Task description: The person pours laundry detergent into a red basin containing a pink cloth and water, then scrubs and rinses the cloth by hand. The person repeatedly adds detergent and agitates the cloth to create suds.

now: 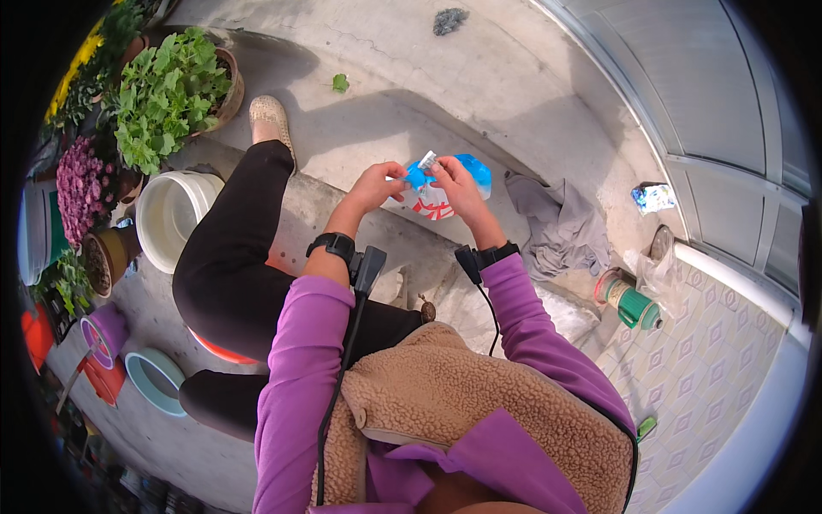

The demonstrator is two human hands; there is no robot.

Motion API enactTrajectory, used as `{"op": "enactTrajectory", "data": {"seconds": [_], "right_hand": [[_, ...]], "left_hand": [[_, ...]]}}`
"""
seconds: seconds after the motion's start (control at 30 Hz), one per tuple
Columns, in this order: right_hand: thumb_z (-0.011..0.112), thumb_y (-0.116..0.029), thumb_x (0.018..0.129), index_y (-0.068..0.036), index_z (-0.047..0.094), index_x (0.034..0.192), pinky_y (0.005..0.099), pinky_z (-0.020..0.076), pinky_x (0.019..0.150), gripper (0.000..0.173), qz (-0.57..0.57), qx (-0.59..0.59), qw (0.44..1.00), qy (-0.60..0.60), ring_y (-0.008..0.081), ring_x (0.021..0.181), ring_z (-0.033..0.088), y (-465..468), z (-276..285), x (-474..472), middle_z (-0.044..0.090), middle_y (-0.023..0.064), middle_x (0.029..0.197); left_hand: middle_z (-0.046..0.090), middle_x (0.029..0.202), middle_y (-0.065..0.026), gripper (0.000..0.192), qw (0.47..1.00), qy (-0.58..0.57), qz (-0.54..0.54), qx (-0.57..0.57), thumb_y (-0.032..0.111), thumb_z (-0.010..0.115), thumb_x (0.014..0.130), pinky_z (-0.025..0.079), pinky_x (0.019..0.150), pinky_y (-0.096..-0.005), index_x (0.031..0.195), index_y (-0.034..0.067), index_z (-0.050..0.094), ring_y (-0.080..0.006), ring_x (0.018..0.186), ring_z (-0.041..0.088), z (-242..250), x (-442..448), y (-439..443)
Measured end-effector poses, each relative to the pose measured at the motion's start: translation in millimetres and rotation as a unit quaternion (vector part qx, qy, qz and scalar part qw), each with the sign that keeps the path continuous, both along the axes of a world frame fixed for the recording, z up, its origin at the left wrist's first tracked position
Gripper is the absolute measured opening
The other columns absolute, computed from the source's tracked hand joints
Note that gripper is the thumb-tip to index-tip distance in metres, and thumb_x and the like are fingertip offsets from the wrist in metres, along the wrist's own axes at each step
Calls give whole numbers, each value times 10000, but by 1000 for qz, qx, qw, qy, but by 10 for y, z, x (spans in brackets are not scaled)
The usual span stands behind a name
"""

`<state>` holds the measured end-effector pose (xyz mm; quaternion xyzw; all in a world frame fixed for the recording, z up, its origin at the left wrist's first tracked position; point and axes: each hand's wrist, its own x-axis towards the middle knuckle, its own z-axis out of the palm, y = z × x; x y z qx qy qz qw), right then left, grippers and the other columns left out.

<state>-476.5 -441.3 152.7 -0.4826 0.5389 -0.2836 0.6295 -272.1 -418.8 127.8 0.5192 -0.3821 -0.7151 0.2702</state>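
Note:
A blue and white plastic pouch with red printing (476,171) lies on the concrete step, under and between my hands. My left hand (379,186) pinches the blue plastic at the pouch's near left corner between thumb and fingers. A small white and grey piece, perhaps a cap or clip (426,160), stands up at the top of the pouch. The fingers of my right hand (457,183) close on this piece and the plastic beside it. The palm side of my right hand is hidden.
Right of the pouch lies a crumpled grey cloth (565,221), with a green thermos flask (632,303) beyond it. A white bucket (168,218), potted plants (168,96) and a light blue basin (155,381) stand at the left. A metal-framed door (713,83) edges the upper right.

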Motion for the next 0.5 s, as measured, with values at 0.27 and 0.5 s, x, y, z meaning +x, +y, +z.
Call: {"op": "enactTrajectory", "data": {"seconds": [0.27,0.5], "right_hand": [[601,-166,963,8,569,1136,284,486,862,247,-29,-92,995,17,132,1011,596,263,14,79,631,70,1084],[729,-104,789,-51,653,1024,408,492,872,253,173,-305,911,217,355,1145,538,445,132,60,517,177,1322]], "left_hand": [[678,815,-61,162,998,-26,54,-11,121,711,819,499,620,-283,918,4,661,-145,706,680,-74,-84,15],[674,815,-47,143,998,-32,46,3,88,701,842,498,646,-266,952,3,667,-128,697,649,-109,-87,-28]]}}
